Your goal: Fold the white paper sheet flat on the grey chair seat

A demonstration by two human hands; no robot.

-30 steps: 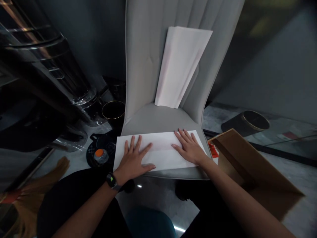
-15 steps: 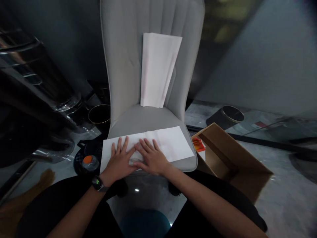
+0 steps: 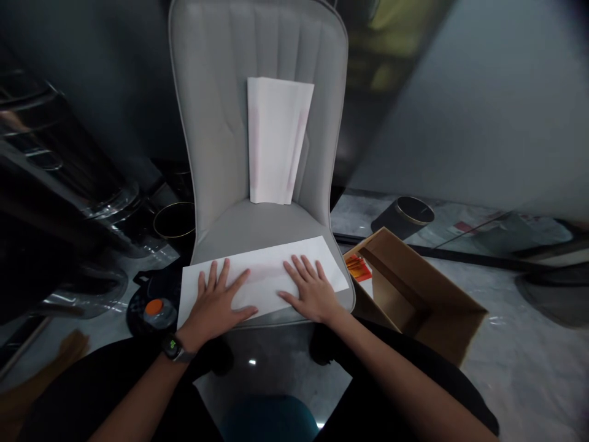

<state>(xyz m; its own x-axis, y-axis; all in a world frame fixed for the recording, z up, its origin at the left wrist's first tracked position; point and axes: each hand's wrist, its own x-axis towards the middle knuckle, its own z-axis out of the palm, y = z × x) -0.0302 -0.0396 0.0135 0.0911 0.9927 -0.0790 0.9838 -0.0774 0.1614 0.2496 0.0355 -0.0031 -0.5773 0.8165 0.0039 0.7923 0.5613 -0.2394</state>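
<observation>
A long white sheet of paper (image 3: 264, 270) with a faint pinkish patch lies across the seat of a grey padded chair (image 3: 221, 239). My left hand (image 3: 215, 306) rests flat on its left part, fingers spread. On the right part lies my right hand (image 3: 310, 288), also flat with fingers apart. Between the two hands the middle of the paper shows. Leaning upright against the chair's backrest is a stack of folded white paper (image 3: 278, 141) with pinkish side edges; neither hand touches it.
An open cardboard box (image 3: 427, 288) stands at the right, with red-and-orange packets (image 3: 359, 267) inside. A bottle with an orange cap (image 3: 154, 307) is left of the seat. Black bins with gold rims (image 3: 175, 221) stand behind on both sides. A glossy dark cylinder (image 3: 69, 153) is at far left.
My right hand has slid right along the paper, away from my left hand, which stays near the left end. The whole view has shifted slightly.
</observation>
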